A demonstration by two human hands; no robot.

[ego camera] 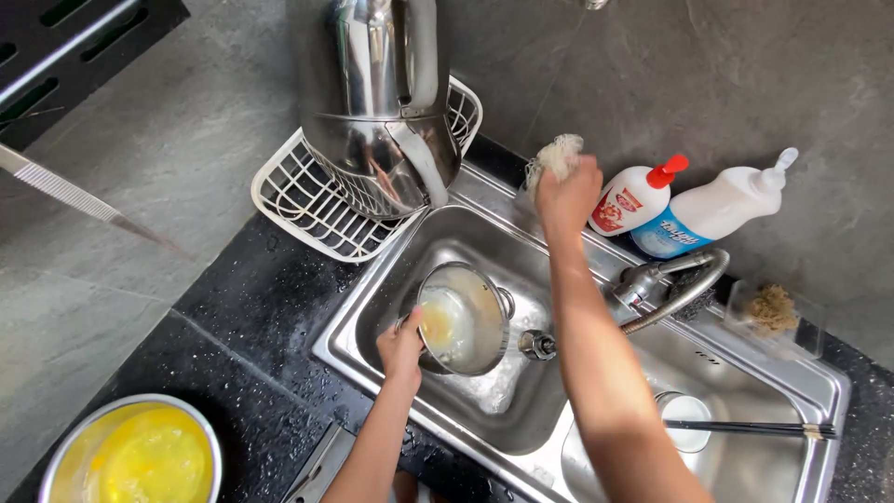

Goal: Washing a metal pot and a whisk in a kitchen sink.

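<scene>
Left hand (402, 346) gripping pot (463, 319) rim, tilted over sink (521, 419) so runoff drains. Right hand (566, 194) closed on scrubber (557, 156), 12 o'clock, beside soap bottles (689, 210).

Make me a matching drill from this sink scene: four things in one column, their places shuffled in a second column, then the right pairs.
1. pale scrubber
2. glass lid
3. chopsticks
4. metal bowl of yellow liquid

a. on the dark counter, lower left
b. in the right hand, at the sink's back edge
c. across the right basin
d. in the left hand, over the left basin

Pairs: 1-b, 2-d, 3-c, 4-a
</scene>
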